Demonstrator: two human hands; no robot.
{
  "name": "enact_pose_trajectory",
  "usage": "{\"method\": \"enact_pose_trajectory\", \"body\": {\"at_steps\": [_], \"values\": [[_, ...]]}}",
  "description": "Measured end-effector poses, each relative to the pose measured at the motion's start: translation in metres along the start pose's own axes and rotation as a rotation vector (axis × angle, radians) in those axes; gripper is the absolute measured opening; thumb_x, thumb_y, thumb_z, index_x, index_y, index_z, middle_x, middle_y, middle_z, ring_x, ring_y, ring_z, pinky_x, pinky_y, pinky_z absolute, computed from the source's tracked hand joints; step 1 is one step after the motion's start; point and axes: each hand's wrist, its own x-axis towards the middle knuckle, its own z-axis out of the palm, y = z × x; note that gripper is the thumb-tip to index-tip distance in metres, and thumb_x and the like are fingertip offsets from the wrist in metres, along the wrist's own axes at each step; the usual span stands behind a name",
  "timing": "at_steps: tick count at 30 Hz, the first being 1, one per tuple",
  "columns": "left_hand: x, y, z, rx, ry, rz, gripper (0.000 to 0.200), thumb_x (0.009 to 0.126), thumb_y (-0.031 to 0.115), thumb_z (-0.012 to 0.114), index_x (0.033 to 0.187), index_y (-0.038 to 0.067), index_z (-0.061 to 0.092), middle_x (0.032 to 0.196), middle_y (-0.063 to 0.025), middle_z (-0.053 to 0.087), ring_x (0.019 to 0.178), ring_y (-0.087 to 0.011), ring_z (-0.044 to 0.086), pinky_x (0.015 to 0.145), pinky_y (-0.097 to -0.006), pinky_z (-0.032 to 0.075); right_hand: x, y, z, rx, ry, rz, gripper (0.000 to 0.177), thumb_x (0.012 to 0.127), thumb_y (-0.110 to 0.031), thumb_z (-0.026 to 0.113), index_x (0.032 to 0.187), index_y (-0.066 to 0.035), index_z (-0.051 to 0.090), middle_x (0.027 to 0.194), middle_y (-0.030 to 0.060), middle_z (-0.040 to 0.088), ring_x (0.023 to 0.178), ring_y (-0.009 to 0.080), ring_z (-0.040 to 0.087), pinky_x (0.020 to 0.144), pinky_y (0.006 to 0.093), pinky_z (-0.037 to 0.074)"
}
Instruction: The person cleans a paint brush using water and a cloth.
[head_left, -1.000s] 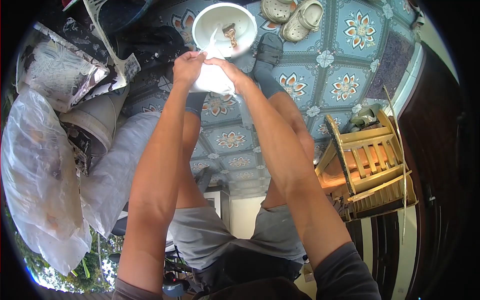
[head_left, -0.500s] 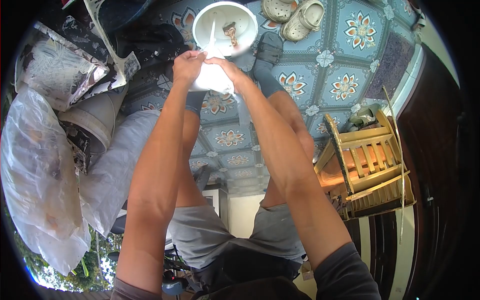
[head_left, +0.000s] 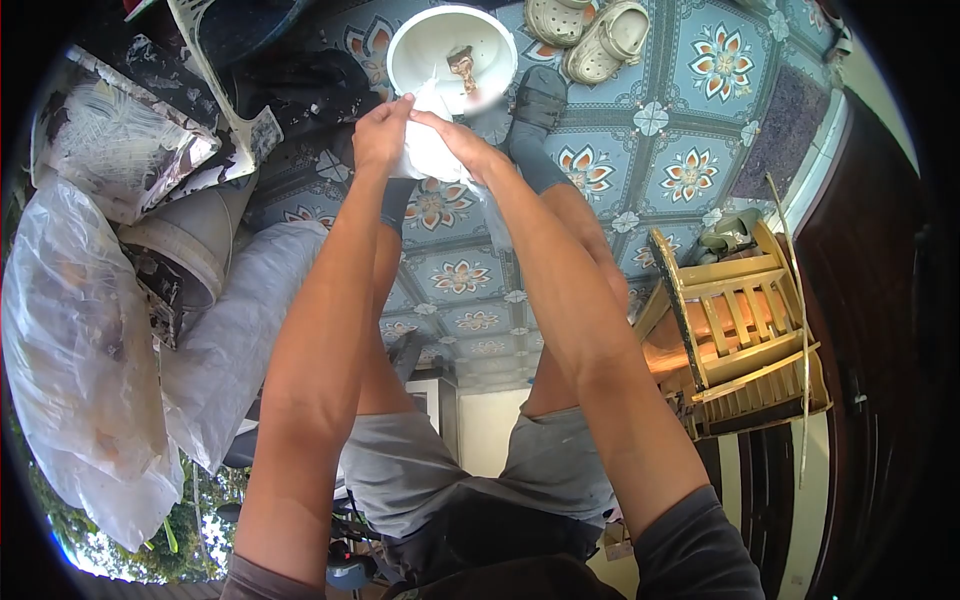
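A white plastic bag (head_left: 430, 155), bulging and bright, is held between my two hands over the near rim of a white bucket (head_left: 402, 50). My left hand (head_left: 380, 135) is closed, pinching the bag's upper left part. My right hand (head_left: 468, 150) pinches its upper right part, thumb and fingers close to the left hand's. A short white tip of the bag sticks up beyond my fingers, against the bucket. Inside the bucket lies a brown, mottled piece (head_left: 462, 75) whose kind I cannot make out. The contents of the bag are hidden.
Beige clogs (head_left: 605, 45) sit right of the bucket on the patterned tile floor (head_left: 690, 175). A yellow wooden rack (head_left: 735, 320) stands at right. At left are stained white buckets (head_left: 175, 245), a paint-smeared panel (head_left: 110, 140) and large clear plastic bags (head_left: 80, 350).
A long white strand that reached from the bag into the bucket is gone from view; only a short tip shows. Both hands have shifted slightly, and the bag looks smaller.
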Motion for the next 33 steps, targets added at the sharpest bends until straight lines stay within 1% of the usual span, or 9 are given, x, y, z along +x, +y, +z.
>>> {"method": "enact_pose_trajectory", "body": {"at_steps": [1, 7, 11, 18, 21, 23, 29, 31, 33], "values": [[0.0, 0.0, 0.0, 0.002, -0.017, -0.009, 0.038, 0.074, 0.038, 0.064, 0.099, 0.009, 0.066, 0.091, -0.0099, 0.066, 0.086, -0.0194, 0.062, 0.08, -0.0289, 0.045, 0.0, 0.0, 0.0, -0.008, 0.033, 0.009, 0.056, 0.078, -0.051, 0.053, 0.108, -0.003, 0.055, 0.079, 0.0083, 0.062, 0.06, 0.0173, 0.061, 0.046, 0.0309, 0.05], [-0.003, 0.005, -0.004, 0.04, 0.016, 0.021, 0.036, 0.075, 0.037, 0.064, 0.097, 0.009, 0.066, 0.087, -0.0085, 0.067, 0.082, -0.0181, 0.063, 0.077, -0.0281, 0.046, -0.001, 0.0, 0.003, -0.009, 0.122, -0.01, 0.054, 0.077, -0.046, 0.057, 0.104, 0.001, 0.057, 0.078, 0.0097, 0.062, 0.06, 0.0177, 0.061, 0.044, 0.0311, 0.05], [-0.001, 0.004, -0.005, 0.091, 0.016, 0.027, 0.035, 0.075, 0.037, 0.064, 0.096, 0.009, 0.066, 0.088, -0.008, 0.067, 0.083, -0.0178, 0.063, 0.077, -0.0284, 0.046, 0.005, 0.005, 0.004, -0.025, 0.187, -0.039, 0.052, 0.076, -0.043, 0.06, 0.103, 0.001, 0.058, 0.077, 0.0092, 0.062, 0.06, 0.0178, 0.061, 0.044, 0.0314, 0.05], [0.002, -0.002, -0.003, 0.147, 0.005, -0.008, 0.035, 0.074, 0.036, 0.066, 0.096, 0.009, 0.066, 0.089, -0.0084, 0.067, 0.084, -0.0197, 0.063, 0.078, -0.0293, 0.045, 0.005, 0.01, 0.002, 0.015, 0.186, -0.036, 0.051, 0.075, -0.042, 0.06, 0.102, 0.001, 0.058, 0.076, 0.0092, 0.061, 0.056, 0.0183, 0.06, 0.04, 0.0315, 0.048], [0.0, -0.003, -0.003, 0.146, 0.002, -0.02, 0.035, 0.073, 0.036, 0.067, 0.096, 0.009, 0.066, 0.089, -0.0093, 0.067, 0.085, -0.0202, 0.063, 0.079, -0.0297, 0.045, 0.0, 0.007, 0.003, 0.005, 0.181, 0.011, 0.051, 0.074, -0.042, 0.061, 0.1, 0.001, 0.058, 0.075, 0.0099, 0.061, 0.052, 0.0187, 0.059, 0.037, 0.0314, 0.045], [0.0, -0.005, -0.003, 0.15, -0.001, -0.028, 0.035, 0.073, 0.035, 0.067, 0.096, 0.009, 0.066, 0.089, -0.0098, 0.066, 0.086, -0.0204, 0.063, 0.079, -0.0299, 0.045, -0.002, 0.007, 0.005, -0.037, 0.223, 0.049, 0.051, 0.073, -0.043, 0.061, 0.097, 0.001, 0.059, 0.074, 0.0102, 0.061, 0.05, 0.0182, 0.058, 0.036, 0.0307, 0.044], [0.003, -0.014, 0.0, 0.141, -0.019, -0.034, 0.037, 0.073, 0.035, 0.067, 0.099, 0.008, 0.064, 0.092, -0.0112, 0.066, 0.088, -0.0217, 0.063, 0.08, -0.0303, 0.045, -0.003, 0.011, 0.007, -0.015, 0.233, 0.021, 0.049, 0.073, -0.043, 0.061, 0.095, 0.0, 0.06, 0.072, 0.0099, 0.06, 0.048, 0.0182, 0.057, 0.035, 0.0313, 0.043], [0.003, -0.015, 0.002, 0.154, 0.036, 0.01, 0.034, 0.074, 0.031, 0.067, 0.095, 0.004, 0.066, 0.086, -0.0081, 0.067, 0.079, -0.0149, 0.062, 0.075, -0.0265, 0.046, -0.005, 0.009, 0.007, -0.014, 0.227, 0.02, 0.049, 0.073, -0.043, 0.061, 0.095, 0.0, 0.06, 0.072, 0.0098, 0.06, 0.048, 0.0183, 0.058, 0.035, 0.0315, 0.043], [0.001, -0.014, 0.003, 0.147, 0.036, 0.009, 0.034, 0.074, 0.031, 0.067, 0.094, 0.004, 0.065, 0.085, -0.008, 0.067, 0.078, -0.0148, 0.062, 0.075, -0.0263, 0.046, -0.011, 0.005, 0.008, -0.013, 0.22, 0.02, 0.049, 0.073, -0.044, 0.06, 0.095, 0.0, 0.06, 0.071, 0.0097, 0.06, 0.048, 0.0185, 0.058, 0.035, 0.0317, 0.043]]}}
